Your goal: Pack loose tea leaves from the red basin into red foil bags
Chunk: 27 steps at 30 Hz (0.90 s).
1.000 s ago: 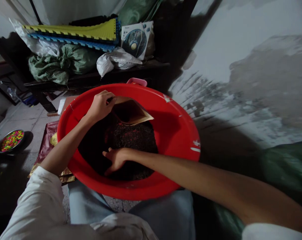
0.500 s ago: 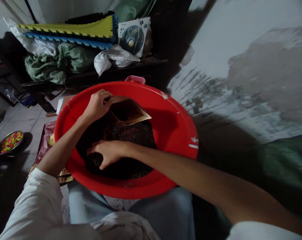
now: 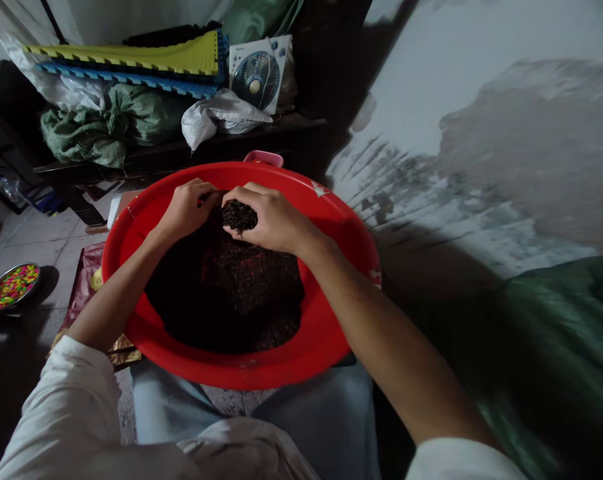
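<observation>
metal bowl (image 3: 14,288) of bright pieces on the floor, left hand (image 3: 188,205) curled over the red basin (image 3: 334,223), what its grip holds cannot be told, dark shredded heap (image 3: 226,293) inside the basin, right hand (image 3: 275,217) just beside the left, grip closed around a dark clump (image 3: 239,215)

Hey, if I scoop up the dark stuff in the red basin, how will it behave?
The dark stuff will probably crumble, since it looks like loose shreds. Bits may drop easily: the clump in the right hand lies partly uncovered.
</observation>
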{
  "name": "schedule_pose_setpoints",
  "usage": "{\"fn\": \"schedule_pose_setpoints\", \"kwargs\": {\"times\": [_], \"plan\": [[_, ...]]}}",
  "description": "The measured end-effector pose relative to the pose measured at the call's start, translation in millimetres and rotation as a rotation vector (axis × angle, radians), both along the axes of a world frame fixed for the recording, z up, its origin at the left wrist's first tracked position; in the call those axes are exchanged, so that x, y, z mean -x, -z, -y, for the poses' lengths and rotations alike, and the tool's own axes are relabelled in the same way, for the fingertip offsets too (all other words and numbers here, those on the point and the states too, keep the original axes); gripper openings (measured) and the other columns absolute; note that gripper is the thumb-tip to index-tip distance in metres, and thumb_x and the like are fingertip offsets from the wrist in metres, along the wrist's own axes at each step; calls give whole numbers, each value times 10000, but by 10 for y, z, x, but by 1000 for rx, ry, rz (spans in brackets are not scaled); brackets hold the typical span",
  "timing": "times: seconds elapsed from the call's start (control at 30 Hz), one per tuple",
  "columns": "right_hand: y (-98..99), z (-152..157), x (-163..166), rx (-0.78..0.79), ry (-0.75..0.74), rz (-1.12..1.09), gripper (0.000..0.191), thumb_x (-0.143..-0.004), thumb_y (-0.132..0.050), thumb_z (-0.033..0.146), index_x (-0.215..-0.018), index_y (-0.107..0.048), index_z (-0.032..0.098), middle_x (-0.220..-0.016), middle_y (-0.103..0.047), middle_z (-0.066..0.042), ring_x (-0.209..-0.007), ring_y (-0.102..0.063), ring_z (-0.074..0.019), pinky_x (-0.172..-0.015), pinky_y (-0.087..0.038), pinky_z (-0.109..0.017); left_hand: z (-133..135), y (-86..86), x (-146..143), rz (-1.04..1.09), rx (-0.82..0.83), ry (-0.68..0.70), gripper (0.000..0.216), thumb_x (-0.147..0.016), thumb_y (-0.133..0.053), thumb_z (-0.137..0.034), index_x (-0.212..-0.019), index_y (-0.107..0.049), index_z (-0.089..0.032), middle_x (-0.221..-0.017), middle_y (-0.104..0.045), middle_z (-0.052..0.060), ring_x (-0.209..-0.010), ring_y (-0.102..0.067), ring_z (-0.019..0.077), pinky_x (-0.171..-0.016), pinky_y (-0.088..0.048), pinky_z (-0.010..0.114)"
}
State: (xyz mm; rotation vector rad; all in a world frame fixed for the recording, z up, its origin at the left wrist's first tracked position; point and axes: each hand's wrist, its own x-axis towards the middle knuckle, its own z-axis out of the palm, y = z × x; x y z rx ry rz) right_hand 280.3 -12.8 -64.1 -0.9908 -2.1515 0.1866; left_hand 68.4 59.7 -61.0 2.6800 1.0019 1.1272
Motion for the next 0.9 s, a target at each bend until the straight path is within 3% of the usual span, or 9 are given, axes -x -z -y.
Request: {"fn": "schedule_pose_setpoints", "kwargs": {"times": [0.27, 0.4, 0.5, 0.63, 0.73, 0.8, 0.9], "plan": [[97, -58, 68, -3, 23, -53, 473, -827, -622, 45, -1256, -688, 233, -1273, -688, -86, -1221, -658, -259, -1135, -528, -470, -38, 50, -9, -23, -7, -15, 237, -971, -561, -252, -932, -779, -166, -910, -765, 72, -850, -672, 177, -819, -533, 308], [40, 29, 110, 12, -7, -128, 357, -900, -620, 120, -1230, -697, 231, -1197, -684, -82, -970, -702, -196, -939, -610, -382, -20, 40, -7, -11, 12, -11, 224, -957, -576, -241, -950, -783, -158, -912, -757, 78, -824, -662, 171, -785, -523, 296], [-17, 107, 144, 4, -111, -151, 211, -931, -658, 209, -1133, -717, 209, -1058, -699, -57, -775, -653, -141, -775, -584, -301, -23, 34, -4, -21, 22, -16, 229, -969, -587, -255, -872, -766, -151, -869, -745, 81, -794, -645, 172, -757, -513, 301], [-67, 211, 228, 75, -365, -76, 98, -945, -672, 270, -948, -734, 195, -862, -728, -23, -770, -659, -140, -763, -534, -268, -36, 36, -5, -14, 2, -61, 226, -969, -578, -234, -842, -748, -155, -856, -741, 75, -796, -644, 180, -781, -521, 325], [-17, 290, 333, 310, -471, 129, 142, -953, -674, 296, -985, -763, 189, -905, -770, -33, -793, -698, -136, -740, -529, -244, -24, 30, -8, -1, -15, -63, 214, -964, -575, -216, -856, -750, -155, -872, -748, 74, -833, -659, 194, -824, -534, 341], [103, 335, 417, 499, -455, 453, 226, -935, -714, 378, -1048, -789, 197, -926, -789, -52, -799, -729, -166, -715, -549, -262, -6, 16, -9, -14, -11, -61, 220, -973, -568, -213, -874, -753, -149, -888, -750, 78, -849, -660, 199, -833, -537, 346], [414, 359, 535, 679, -177, 1004, 339, -865, -780, 502, -956, -823, 179, -870, -789, -109, -824, -759, -274, -754, -615, -394, 19, -4, -13, -41, 7, -74, 229, -988, -565, -214, -890, -758, -143, -899, -750, 82, -857, -654, 202, -833, -533, 346]]}}
